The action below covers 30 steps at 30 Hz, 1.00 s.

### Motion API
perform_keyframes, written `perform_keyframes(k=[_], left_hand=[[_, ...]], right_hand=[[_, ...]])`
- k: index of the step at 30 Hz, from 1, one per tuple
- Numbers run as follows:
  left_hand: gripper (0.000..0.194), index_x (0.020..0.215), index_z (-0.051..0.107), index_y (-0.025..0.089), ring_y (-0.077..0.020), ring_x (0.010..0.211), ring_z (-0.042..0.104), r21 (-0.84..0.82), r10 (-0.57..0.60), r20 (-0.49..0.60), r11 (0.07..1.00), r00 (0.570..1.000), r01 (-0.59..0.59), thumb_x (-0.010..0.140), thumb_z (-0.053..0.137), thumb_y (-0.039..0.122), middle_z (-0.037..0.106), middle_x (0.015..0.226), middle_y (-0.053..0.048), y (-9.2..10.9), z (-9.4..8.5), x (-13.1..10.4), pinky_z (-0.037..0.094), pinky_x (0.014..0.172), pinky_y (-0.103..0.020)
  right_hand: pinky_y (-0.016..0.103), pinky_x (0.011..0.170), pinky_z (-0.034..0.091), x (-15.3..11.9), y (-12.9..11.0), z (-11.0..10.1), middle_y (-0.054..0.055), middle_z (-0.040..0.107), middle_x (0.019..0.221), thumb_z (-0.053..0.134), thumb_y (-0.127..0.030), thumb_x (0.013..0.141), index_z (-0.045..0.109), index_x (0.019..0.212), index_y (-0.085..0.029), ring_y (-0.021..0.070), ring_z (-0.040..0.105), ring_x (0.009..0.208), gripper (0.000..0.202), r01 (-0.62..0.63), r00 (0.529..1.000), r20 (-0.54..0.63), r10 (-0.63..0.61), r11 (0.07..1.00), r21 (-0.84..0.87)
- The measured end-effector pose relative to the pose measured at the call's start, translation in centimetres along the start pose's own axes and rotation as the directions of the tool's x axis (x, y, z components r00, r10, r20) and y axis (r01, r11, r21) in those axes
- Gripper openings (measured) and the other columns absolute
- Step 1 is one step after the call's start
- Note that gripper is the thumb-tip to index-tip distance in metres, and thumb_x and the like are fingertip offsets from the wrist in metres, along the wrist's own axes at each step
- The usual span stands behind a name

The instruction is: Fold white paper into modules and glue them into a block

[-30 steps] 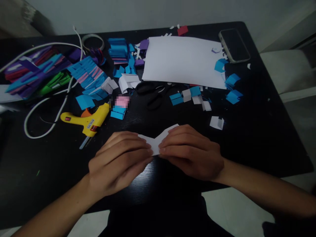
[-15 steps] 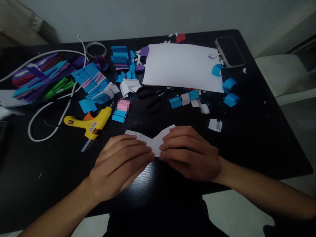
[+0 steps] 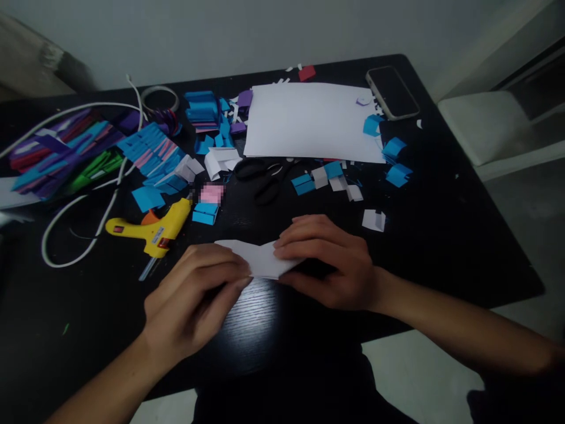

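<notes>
Between my hands, near the front of the black table, is a folded piece of white paper (image 3: 260, 259). My left hand (image 3: 200, 294) pinches its left end, thumb below and fingers on top. My right hand (image 3: 329, 259) grips the other end, its fingers curled over the paper and the thumb underneath. The paper dips in a shallow V between the two hands. Beyond the left hand lie a yellow glue gun (image 3: 152, 232) and a small blue folded paper (image 3: 205, 214). Black scissors (image 3: 260, 176) rest past the white paper.
A stack of white sheets (image 3: 309, 123) lies at the back, with a phone (image 3: 392, 91) to its right. Blue folded strips (image 3: 154, 150), a white cable (image 3: 66, 247) and a roll of tape (image 3: 161, 99) spread over the left. White and blue scraps (image 3: 324, 176) sit mid-table.
My fingers have shifted on the white paper, and more of its middle shows. The right hand's fingers have lifted and curled more. The whole view has moved slightly.
</notes>
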State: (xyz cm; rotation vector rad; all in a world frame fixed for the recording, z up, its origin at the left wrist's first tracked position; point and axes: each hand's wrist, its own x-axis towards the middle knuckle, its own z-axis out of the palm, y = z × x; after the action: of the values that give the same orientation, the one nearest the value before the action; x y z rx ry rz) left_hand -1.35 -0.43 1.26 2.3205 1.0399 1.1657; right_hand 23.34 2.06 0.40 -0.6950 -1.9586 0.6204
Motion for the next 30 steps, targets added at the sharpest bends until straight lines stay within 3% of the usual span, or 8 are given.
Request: perform_keyframes(k=[4,7,10,14,18,25,30], left_hand=[[0.030,0.110,0.068,0.021,-0.0181,0.087,0.070,-0.118,-0.143,-0.117,0.985,0.983,0.129,0.086,0.072,0.002,0.073,0.095,-0.002,-0.1,0.2,-0.2,0.059,0.071,-0.034],[0.027,0.108,0.069,0.024,-0.0175,0.083,0.069,-0.137,-0.226,-0.141,0.969,0.964,0.207,0.088,0.071,0.005,0.072,0.090,0.000,0.0,0.4,0.0,0.059,0.069,-0.034],[0.027,0.106,0.069,0.025,-0.0170,0.082,0.069,-0.134,-0.215,-0.115,0.971,0.970,0.199,0.087,0.072,0.006,0.073,0.091,0.001,0.1,0.5,0.0,0.059,0.068,-0.033],[0.031,0.109,0.070,0.021,-0.0177,0.084,0.071,-0.136,-0.150,-0.053,0.981,0.987,0.141,0.085,0.074,0.002,0.074,0.094,-0.002,0.0,0.5,-0.2,0.059,0.068,-0.032],[0.028,0.108,0.069,0.022,-0.0176,0.084,0.072,-0.143,-0.154,-0.038,0.979,0.987,0.147,0.086,0.074,0.006,0.074,0.094,-0.002,-0.2,0.6,-0.4,0.059,0.068,-0.030],[0.053,0.129,0.057,0.023,-0.0158,0.084,0.074,-0.304,-0.403,0.133,0.853,0.906,0.424,0.082,0.082,0.018,0.074,0.096,-0.002,0.1,1.1,0.1,0.061,0.073,-0.025],[0.043,0.122,0.062,0.023,-0.0103,0.064,0.065,-0.282,-0.482,0.103,0.825,0.870,0.490,0.083,0.081,0.019,0.067,0.075,0.005,0.2,1.5,0.2,0.055,0.060,-0.020]], right_hand=[[0.029,0.081,0.062,0.1,-0.4,-0.4,0.008,0.079,0.099,0.080,-0.021,0.088,0.073,0.108,-0.015,0.0166,0.076,0.090,0.022,-0.188,0.982,0.050,0.183,0.967,0.171],[0.026,0.082,0.062,0.1,-0.6,-0.5,0.007,0.079,0.103,0.083,-0.024,0.085,0.072,0.113,-0.015,0.0160,0.077,0.091,0.031,-0.273,0.961,0.097,0.257,0.938,0.214],[0.029,0.085,0.062,-0.1,-0.4,-0.1,0.009,0.079,0.105,0.085,-0.026,0.084,0.070,0.120,-0.015,0.0174,0.076,0.094,0.040,-0.234,0.971,0.095,0.218,0.946,0.222],[0.038,0.092,0.062,-0.3,-0.2,0.5,0.010,0.079,0.103,0.085,-0.026,0.083,0.073,0.114,-0.015,0.0213,0.073,0.102,0.036,-0.106,0.994,0.021,0.104,0.984,0.142],[0.031,0.090,0.062,-0.7,-0.2,0.8,0.009,0.079,0.110,0.080,-0.023,0.088,0.070,0.121,-0.016,0.0177,0.076,0.100,0.035,-0.139,0.989,0.071,0.129,0.977,0.163],[0.023,0.081,0.062,-0.8,-0.5,0.8,0.003,0.080,0.106,0.083,-0.019,0.084,0.074,0.112,-0.019,0.0140,0.077,0.091,0.029,-0.349,0.936,0.028,0.350,0.920,0.181],[0.023,0.071,0.060,-0.7,-0.6,0.8,0.002,0.080,0.099,0.083,-0.021,0.084,0.074,0.109,-0.020,0.0137,0.075,0.083,0.026,-0.439,0.897,0.030,0.441,0.880,0.182]])
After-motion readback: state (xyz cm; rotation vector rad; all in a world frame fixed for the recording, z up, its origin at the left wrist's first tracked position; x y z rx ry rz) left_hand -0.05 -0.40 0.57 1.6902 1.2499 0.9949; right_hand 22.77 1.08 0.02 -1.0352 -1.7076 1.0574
